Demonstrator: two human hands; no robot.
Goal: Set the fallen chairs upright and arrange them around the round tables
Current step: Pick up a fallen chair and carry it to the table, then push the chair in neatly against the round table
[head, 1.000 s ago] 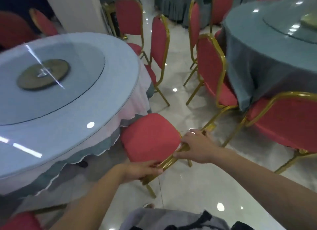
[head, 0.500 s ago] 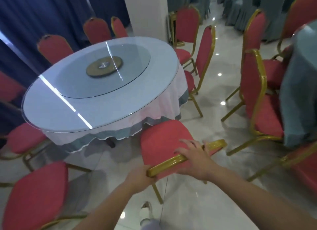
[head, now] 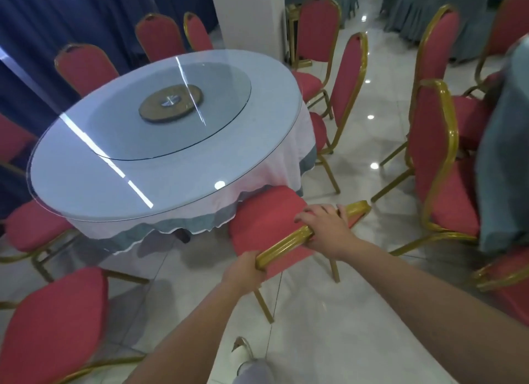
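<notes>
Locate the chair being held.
In the head view the held chair stands centre-frame, its seat at the near edge of the round table, with the left hand and right hand gripping its gold back rail.

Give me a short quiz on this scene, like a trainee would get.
1. True or false: the left hand and right hand both grip the gold backrest rail of the red chair.
2. The chair's seat points: A) toward the round table; B) away from it; C) sideways along it.
3. Fill in: the chair is ____, not fallen.
Key: 1 true; 2 A; 3 upright.
</notes>
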